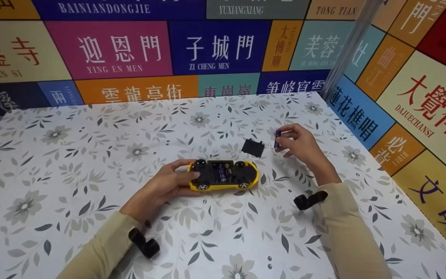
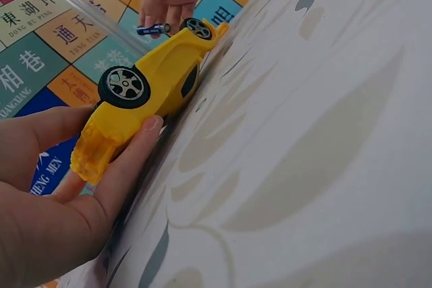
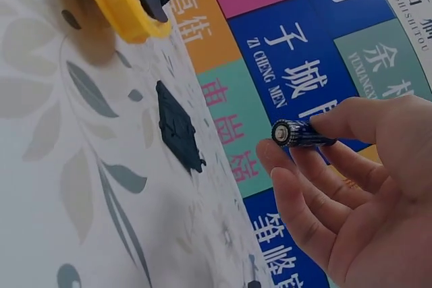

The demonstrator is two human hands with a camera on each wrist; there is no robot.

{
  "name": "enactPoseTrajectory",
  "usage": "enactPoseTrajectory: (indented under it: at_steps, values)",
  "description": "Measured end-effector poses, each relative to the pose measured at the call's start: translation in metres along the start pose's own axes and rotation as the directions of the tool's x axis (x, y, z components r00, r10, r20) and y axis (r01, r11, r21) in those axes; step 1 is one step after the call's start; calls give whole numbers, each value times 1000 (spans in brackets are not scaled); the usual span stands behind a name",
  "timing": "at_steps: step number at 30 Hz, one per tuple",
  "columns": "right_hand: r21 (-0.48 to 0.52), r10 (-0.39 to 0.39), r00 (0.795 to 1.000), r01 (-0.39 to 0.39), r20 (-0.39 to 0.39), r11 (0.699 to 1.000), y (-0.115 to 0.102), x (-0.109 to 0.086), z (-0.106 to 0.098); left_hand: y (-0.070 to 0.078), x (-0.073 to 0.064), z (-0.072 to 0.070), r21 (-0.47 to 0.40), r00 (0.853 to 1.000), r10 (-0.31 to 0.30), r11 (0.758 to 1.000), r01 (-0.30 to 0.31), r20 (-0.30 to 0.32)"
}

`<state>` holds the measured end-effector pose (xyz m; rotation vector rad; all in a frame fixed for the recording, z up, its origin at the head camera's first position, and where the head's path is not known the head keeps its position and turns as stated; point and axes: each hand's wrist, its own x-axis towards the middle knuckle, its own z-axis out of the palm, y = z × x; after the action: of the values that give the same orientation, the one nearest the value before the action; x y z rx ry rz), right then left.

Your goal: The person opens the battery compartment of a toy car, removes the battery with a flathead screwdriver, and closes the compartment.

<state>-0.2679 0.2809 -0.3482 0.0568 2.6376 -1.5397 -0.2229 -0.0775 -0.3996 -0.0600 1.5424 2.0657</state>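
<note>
A yellow toy car [image 1: 224, 176] lies upside down, its black underside facing up. My left hand [image 1: 172, 178] grips it by one end, thumb on the underside and fingers around the side. In the middle of the underside an uncovered battery compartment [image 1: 222, 172] shows dark purple batteries inside. To the right of the car, my right hand [image 1: 298, 142] pinches a dark blue battery [image 3: 300, 133] between thumb and fingers, raised above the table. Between the car and that hand lies a black battery cover [image 1: 253, 148] on the table.
A white tabletop [image 1: 91, 162] with a grey leaf and flower print carries everything. Panels with coloured blocks and lettering [image 1: 219, 46] stand along the back and right side, with a clear post [image 1: 347, 50] at the corner. Black wrist cameras [image 1: 144, 243] sit on both sleeves.
</note>
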Motion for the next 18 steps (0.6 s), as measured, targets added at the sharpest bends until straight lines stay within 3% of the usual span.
enactPoseTrajectory:
  at_steps: [11,18]
  values:
    - [-128,154,985,-144,78,981,19,8,2,1,1,2,24,1000,7,1000,-6,-29]
    - [-203,187,980,-169,72,964,27,9,5,0,0,2,33,999,14,999,-13,-34]
